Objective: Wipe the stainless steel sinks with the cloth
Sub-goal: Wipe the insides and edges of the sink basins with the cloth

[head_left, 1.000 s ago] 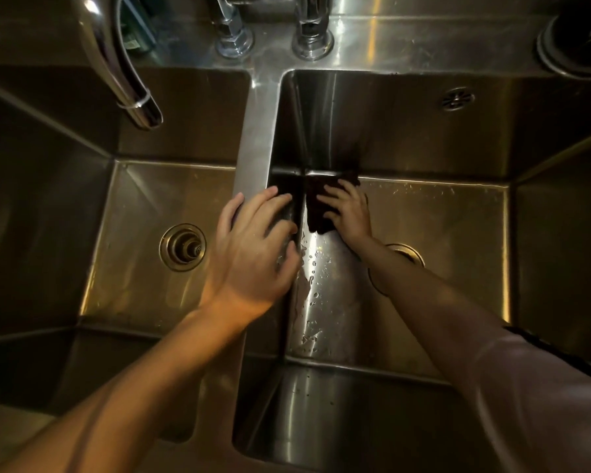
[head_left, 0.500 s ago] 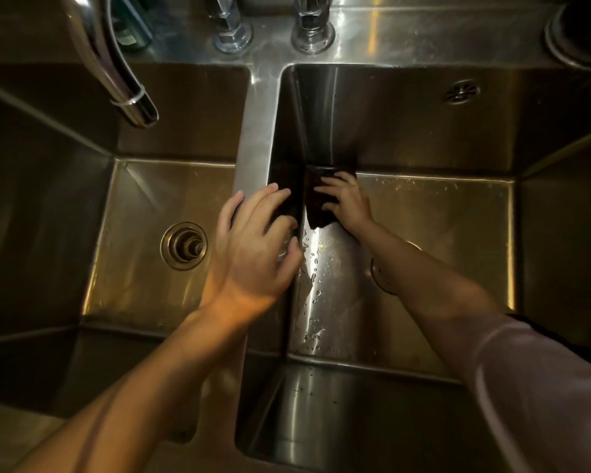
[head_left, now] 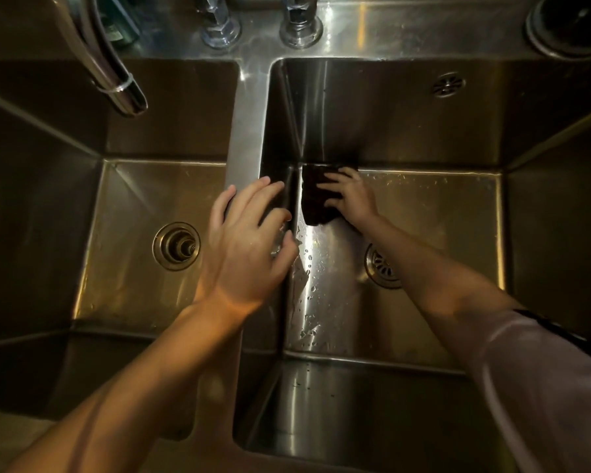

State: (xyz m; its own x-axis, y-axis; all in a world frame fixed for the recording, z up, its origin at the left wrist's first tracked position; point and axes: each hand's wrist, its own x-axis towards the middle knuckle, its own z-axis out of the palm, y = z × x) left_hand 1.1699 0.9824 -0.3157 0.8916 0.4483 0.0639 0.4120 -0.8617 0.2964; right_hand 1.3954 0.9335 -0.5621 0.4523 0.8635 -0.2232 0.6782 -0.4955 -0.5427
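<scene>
Cloth (head_left: 318, 196), dark, lies in the right sink's (head_left: 434, 206) far-left floor corner, pressed flat under the right hand (head_left: 350, 199). Left hand (head_left: 249, 240) rests spread on the divider (head_left: 246, 138). Droplets remain; wiping looks unfinished, left sink (head_left: 123, 206) apparently pending.

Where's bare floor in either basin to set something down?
Left basin: bare floor all around its drain. Right basin: bare floor right of the forearm, from the strainer to the right wall. Crowded: far left corner, where the right hand presses the cloth, and the divider under the left hand.
</scene>
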